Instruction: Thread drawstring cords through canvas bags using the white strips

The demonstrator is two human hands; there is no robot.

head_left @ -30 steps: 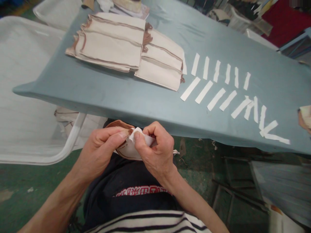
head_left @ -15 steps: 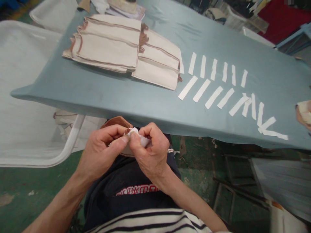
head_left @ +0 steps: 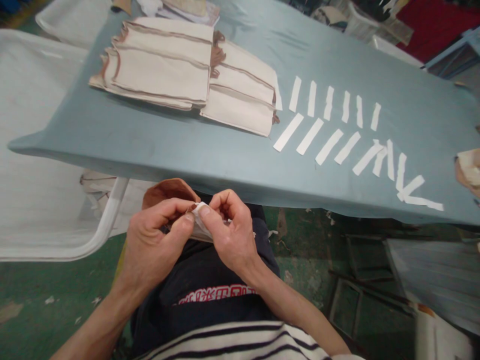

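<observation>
In front of my lap, both hands meet at a small piece of work. My left hand pinches a brown and cream fabric piece between thumb and fingers; its brown part curves up behind that hand. A white strip lies at the edge of the fabric between the two thumbs. My right hand is closed on this strip, its thumb pressing from above. The fingers cover most of the strip and the lower fabric, so I cannot tell how far the strip wraps round.
The table with a blue-green cover stands just beyond my hands. On it lie stacked cream fabric pieces with brown edges, and several white strips in rows. A white tub is at the left, a metal frame at the lower right.
Both hands have shifted slightly left. The brown part now shows more behind my left hand, and the white strip lies flatter under my right thumb.
</observation>
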